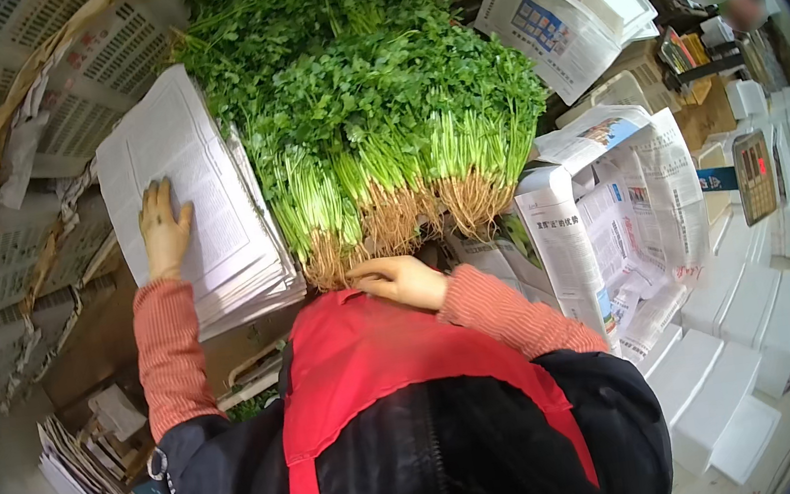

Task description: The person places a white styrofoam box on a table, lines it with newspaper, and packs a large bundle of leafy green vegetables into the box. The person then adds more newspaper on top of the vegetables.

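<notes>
My left hand lies flat, fingers a little apart, on a thick stack of printed paper sheets at the left. At the near edge of the greens, my right hand rests palm down beside the brown roots of the left bunch, by the top of the red apron. Its fingertips are close to the roots; whether they touch cannot be told. Several bunches of leafy green herbs, like coriander or celery, lie ahead with leaves away from me and roots towards me.
A box lined with newspaper stands right of the greens. Beyond it are white foam boxes and a scale with a lit display. Newspapers lie at the upper right. Slotted plastic crates stand at the left, papers lower down.
</notes>
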The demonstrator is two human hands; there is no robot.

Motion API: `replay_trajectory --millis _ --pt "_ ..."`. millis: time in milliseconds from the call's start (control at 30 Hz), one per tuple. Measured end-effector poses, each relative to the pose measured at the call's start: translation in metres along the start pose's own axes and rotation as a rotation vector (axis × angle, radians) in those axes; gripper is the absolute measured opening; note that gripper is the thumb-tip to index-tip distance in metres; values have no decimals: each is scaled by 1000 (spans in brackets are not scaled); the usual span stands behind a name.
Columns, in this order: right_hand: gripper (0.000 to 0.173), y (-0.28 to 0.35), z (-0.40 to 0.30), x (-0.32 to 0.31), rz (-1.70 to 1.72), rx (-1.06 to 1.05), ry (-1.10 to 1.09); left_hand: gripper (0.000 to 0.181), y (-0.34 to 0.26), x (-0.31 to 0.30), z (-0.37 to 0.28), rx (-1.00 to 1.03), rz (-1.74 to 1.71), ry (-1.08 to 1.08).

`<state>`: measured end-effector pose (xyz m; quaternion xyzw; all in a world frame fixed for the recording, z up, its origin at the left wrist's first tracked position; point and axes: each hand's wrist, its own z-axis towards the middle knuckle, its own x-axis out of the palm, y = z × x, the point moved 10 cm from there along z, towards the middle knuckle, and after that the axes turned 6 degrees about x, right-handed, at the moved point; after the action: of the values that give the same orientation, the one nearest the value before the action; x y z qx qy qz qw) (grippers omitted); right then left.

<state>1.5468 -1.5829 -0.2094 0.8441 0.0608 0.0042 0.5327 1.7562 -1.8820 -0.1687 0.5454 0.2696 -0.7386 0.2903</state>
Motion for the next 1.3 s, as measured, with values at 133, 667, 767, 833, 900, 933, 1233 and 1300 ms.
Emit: replay_trajectory --millis 133,667,767,833,900,933,1233,1300 --pt "33 -38 -64 -78 321 51 -384 35 -107 -26 -4 -120 -637 29" --pt "40 -70 -58 -166 -236 168 -739 37 -320 38 -38 36 -957 414" --pt "38 -64 -15 -167 -537 129 -688 36 -357 18 6 483 -743 72" --pt "33 -78 4 -166 -720 193 -647 41 -381 26 37 653 -503 45" --pt "28 -79 12 -162 -753 198 -600 45 -391 67 58 722 -316 165" --pt "26 -76 8 -161 -695 179 -575 46 -388 94 66 692 -224 291" --pt "19 -49 -59 -132 -641 -6 -308 47 -377 122 68 646 -228 380" --pt "21 -39 -65 -136 -628 -16 -324 47 -378 118 69 639 -221 382"
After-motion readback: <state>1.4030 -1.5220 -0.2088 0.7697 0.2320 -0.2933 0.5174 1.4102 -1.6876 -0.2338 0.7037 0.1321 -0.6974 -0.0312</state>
